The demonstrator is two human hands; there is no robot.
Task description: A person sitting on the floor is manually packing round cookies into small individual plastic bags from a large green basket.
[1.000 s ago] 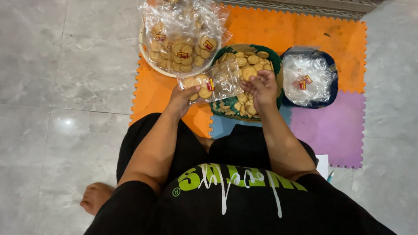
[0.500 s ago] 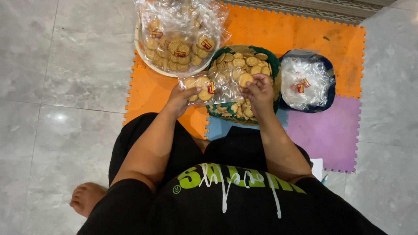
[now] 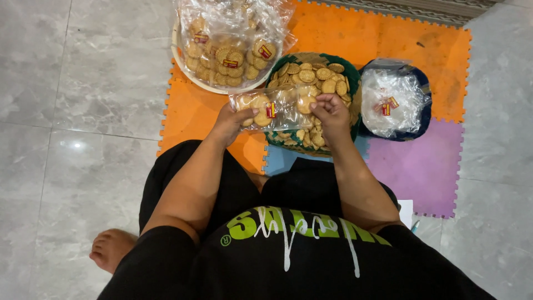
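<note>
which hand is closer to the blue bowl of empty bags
Right. The right hand is over the green basket of biscuits, next to the blue bowl. The left hand holds the far end of the clear bag, farther away.

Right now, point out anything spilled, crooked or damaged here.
Nothing stands out. The biscuits stay in the green basket, filled packets sit in the white bowl, and both hands, left and right, hold one clear bag level.
</note>
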